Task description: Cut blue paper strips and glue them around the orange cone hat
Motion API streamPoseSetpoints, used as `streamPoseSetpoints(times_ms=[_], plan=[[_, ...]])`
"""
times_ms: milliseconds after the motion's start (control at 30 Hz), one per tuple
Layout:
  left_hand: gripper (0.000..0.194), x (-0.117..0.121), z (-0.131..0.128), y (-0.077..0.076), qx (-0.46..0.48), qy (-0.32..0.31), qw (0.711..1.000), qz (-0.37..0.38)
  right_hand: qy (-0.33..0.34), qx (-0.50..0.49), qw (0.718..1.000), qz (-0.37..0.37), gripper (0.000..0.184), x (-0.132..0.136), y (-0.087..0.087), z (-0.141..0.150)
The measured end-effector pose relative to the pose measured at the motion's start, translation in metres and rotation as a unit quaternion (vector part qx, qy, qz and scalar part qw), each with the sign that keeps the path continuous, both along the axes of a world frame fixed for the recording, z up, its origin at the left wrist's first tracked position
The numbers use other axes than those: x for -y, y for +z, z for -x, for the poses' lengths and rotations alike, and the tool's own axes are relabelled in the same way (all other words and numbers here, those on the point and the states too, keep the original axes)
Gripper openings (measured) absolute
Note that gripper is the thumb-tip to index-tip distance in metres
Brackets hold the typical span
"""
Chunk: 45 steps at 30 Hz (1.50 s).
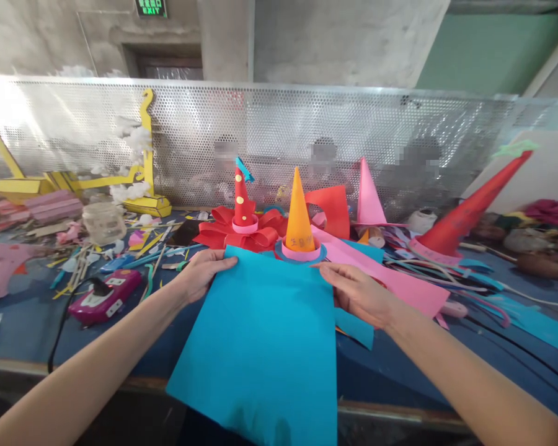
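A large blue sheet of craft paper (265, 334) hangs between my two hands, its lower end over the table's front edge. My left hand (207, 272) pinches the top left corner, thumb on the face toward me. At the top right corner my right hand (356, 291) grips the same sheet between thumb and fingers. Just behind the sheet stands an orange paper cone hat (298, 214) with a pink band. To its left is a red dotted cone hat (242, 198) on a red looped paper base (214, 235).
A purple power strip (105, 297) and pink glue gun (4, 269) lie left, near a glass jar (103, 222). Right of the sheet are pink paper (400, 279), a pink cone (369, 195) and a red cone hat (474, 207). A perforated metal screen (279, 111) stands behind.
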State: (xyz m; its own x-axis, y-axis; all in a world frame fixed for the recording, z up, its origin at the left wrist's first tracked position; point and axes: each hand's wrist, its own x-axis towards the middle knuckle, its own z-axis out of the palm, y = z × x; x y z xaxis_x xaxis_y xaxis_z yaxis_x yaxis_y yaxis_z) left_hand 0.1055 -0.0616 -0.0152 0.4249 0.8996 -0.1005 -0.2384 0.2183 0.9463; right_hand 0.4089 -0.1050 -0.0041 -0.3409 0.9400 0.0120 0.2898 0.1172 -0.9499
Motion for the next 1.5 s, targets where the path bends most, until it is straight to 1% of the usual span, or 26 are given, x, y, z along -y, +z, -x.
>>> streamPoseSetpoints(times_ms=[100,167,233,300,333,367,433,467,500,533,567,600,667,733,833,867,900,933,1000,1100,1233,1333,1367,1400,1500], plan=[[0.016,0.0,-0.001,0.0,-0.004,0.008,1.0,0.004,-0.018,0.003,1.0,-0.012,0.058,0.005,-0.001,0.001],[0.017,0.0,0.001,0.0,-0.003,0.009,1.0,0.003,-0.029,0.013,0.999,-0.039,0.056,0.01,-0.002,0.003],[0.021,0.003,0.006,0.002,-0.02,-0.002,1.0,-0.008,-0.036,0.027,0.997,-0.064,0.045,0.02,-0.006,0.004],[0.024,0.007,0.017,0.002,-0.072,-0.015,0.997,-0.035,-0.038,0.056,0.993,-0.098,0.033,0.034,-0.012,0.005],[0.023,0.01,0.023,0.002,-0.11,-0.023,0.992,-0.051,-0.03,0.074,0.989,-0.124,0.028,0.043,-0.017,0.005],[0.022,0.013,0.03,0.001,-0.147,-0.032,0.986,-0.067,-0.01,0.1,0.98,-0.174,0.027,0.052,-0.023,0.006],[0.02,0.019,0.041,-0.001,-0.21,-0.067,0.972,-0.085,0.058,0.128,0.953,-0.269,0.038,0.07,-0.037,0.009],[0.019,0.022,0.045,-0.002,-0.238,-0.081,0.963,-0.095,0.086,0.137,0.942,-0.295,0.043,0.077,-0.043,0.01],[0.019,0.024,0.046,-0.003,-0.265,-0.09,0.954,-0.108,0.097,0.143,0.936,-0.306,0.045,0.082,-0.048,0.012],[0.019,0.026,0.046,-0.003,-0.291,-0.091,0.944,-0.127,0.089,0.156,0.935,-0.306,0.044,0.085,-0.051,0.014],[0.018,0.027,0.045,-0.003,-0.315,-0.088,0.933,-0.149,0.065,0.174,0.935,-0.302,0.041,0.085,-0.053,0.016],[0.019,0.027,0.042,-0.003,-0.336,-0.085,0.922,-0.173,0.036,0.196,0.934,-0.298,0.038,0.083,-0.052,0.017],[0.021,0.025,0.034,-0.001,-0.381,-0.083,0.893,-0.224,-0.012,0.245,0.925,-0.291,0.03,0.071,-0.045,0.019],[0.023,0.02,0.025,0.002,-0.438,-0.082,0.849,-0.286,-0.029,0.281,0.917,-0.283,0.023,0.053,-0.033,0.018],[0.033,0.016,0.008,0.007,-0.523,-0.098,0.761,-0.372,-0.04,0.309,0.913,-0.263,0.02,0.026,-0.018,0.016],[0.035,0.015,0.002,0.009,-0.537,-0.112,0.739,-0.39,-0.039,0.316,0.913,-0.255,0.02,0.019,-0.015,0.016],[0.036,0.015,-0.004,0.011,-0.542,-0.131,0.725,-0.404,-0.037,0.323,0.913,-0.248,0.021,0.014,-0.014,0.015],[0.034,0.014,-0.011,0.012,-0.538,-0.149,0.719,-0.414,-0.034,0.329,0.912,-0.243,0.022,0.009,-0.013,0.015],[0.027,0.012,-0.021,0.013,-0.53,-0.175,0.715,-0.422,-0.029,0.341,0.91,-0.234,0.023,0.002,-0.014,0.016],[0.018,0.005,-0.03,0.007,-0.548,-0.166,0.703,-0.421,-0.017,0.358,0.908,-0.217,0.025,-0.006,-0.016,0.018],[0.016,-0.003,-0.031,-0.001,-0.564,-0.148,0.692,-0.426,0.019,0.372,0.906,-0.2,0.023,-0.012,-0.016,0.026],[0.009,-0.004,-0.027,0.001,-0.56,-0.163,0.69,-0.428,0.043,0.369,0.907,-0.201,0.017,-0.012,-0.016,0.031],[0.009,-0.004,-0.026,0.003,-0.551,-0.171,0.698,-0.424,0.044,0.364,0.909,-0.201,0.017,-0.012,-0.017,0.032],[0.01,-0.004,-0.024,0.004,-0.538,-0.174,0.712,-0.417,0.042,0.356,0.912,-0.201,0.019,-0.011,-0.017,0.032],[0.018,-0.005,-0.02,0.005,-0.485,-0.158,0.769,-0.385,0.028,0.328,0.924,-0.197,0.028,-0.01,-0.018,0.03]])
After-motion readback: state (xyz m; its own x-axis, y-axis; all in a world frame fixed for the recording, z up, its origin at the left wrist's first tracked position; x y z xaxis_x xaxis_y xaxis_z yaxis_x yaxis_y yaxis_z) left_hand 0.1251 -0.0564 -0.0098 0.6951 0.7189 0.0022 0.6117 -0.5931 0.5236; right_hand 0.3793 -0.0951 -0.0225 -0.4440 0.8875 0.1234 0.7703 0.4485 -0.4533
